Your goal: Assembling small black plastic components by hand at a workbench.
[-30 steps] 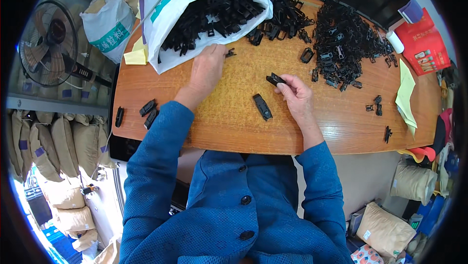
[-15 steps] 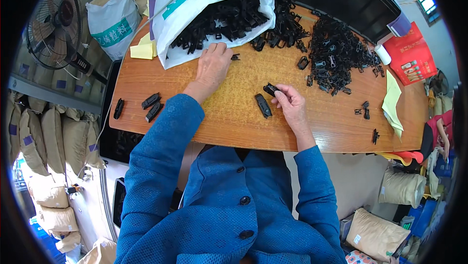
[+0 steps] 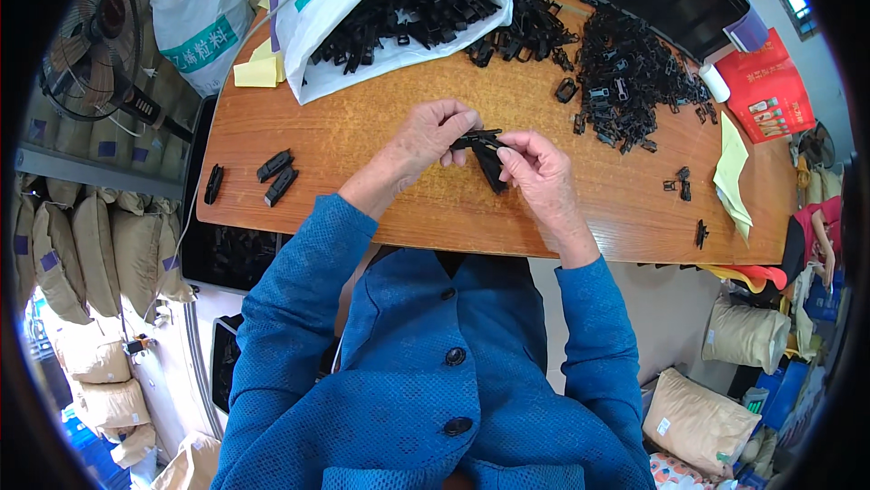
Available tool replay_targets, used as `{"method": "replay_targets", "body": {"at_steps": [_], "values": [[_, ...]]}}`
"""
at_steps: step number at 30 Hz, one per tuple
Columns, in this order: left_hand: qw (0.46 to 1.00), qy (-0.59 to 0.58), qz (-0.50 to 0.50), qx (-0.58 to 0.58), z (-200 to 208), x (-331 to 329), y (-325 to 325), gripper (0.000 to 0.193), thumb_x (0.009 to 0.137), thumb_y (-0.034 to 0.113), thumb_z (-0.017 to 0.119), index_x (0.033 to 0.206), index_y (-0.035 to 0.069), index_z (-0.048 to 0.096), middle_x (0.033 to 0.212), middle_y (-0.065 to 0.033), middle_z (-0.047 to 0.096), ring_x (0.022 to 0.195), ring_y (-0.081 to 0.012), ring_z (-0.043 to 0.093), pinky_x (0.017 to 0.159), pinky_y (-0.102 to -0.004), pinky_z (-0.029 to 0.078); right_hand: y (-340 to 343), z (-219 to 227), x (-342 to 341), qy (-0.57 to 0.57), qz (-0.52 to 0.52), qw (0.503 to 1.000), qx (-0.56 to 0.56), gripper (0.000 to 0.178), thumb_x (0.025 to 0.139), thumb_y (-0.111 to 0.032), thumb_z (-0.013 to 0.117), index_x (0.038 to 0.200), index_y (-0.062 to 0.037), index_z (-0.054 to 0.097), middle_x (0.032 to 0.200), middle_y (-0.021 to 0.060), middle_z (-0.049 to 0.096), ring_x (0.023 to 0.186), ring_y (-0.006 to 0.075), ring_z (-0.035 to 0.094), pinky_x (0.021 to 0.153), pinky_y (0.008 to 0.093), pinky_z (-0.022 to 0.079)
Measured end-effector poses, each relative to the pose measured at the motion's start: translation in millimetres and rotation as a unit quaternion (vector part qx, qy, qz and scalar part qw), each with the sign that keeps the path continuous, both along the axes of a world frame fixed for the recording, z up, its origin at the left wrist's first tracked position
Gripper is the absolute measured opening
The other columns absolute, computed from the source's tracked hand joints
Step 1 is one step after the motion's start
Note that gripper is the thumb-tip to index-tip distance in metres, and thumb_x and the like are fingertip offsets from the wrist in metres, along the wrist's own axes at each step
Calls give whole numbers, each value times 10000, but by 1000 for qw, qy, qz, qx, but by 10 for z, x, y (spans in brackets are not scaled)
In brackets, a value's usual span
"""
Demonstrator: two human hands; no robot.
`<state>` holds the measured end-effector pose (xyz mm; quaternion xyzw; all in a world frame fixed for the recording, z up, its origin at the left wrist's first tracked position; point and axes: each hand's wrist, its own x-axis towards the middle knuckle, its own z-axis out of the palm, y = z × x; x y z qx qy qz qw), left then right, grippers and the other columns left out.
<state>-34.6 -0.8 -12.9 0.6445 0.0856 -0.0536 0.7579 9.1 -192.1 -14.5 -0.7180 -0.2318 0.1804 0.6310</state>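
On the wood-grain table (image 3: 616, 209), smooth oblong clips (image 3: 275, 165) lie left, a crinkled white bag (image 3: 328, 82) gapes far left, the left hand (image 3: 426, 139) and right hand (image 3: 544, 177) pinch opposite ends of a slim black part (image 3: 477, 139) between their fingertips, and an openwork black heap (image 3: 625, 73) spreads far right.

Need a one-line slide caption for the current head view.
Left hand and right hand hold small black parts over a wooden table, an open white sack and a dark heap beyond.
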Motion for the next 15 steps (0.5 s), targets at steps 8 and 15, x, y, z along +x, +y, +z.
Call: {"method": "replay_targets", "body": {"at_steps": [8, 15], "values": [[995, -20, 14, 94, -67, 9, -162, 239, 927, 261, 569, 827, 45, 544, 615, -20, 561, 483, -72, 544, 399, -206, 381, -12, -28, -56, 31, -5, 999, -19, 94, 895, -79, 596, 969, -28, 623, 731, -12, 598, 619, 41, 554, 530, 184, 430], [960, -138, 20, 241, -191, -86, -406, 289, 873, 182, 634, 1084, 18, 524, 846, -96, 612, 820, -162, 613, 745, -302, 503, -38, -101, -69, 87, -27, 996, 26, 106, 908, -44, 557, 985, -10, 620, 775, 20, 591, 643, 72, 566, 560, 203, 464]]}}
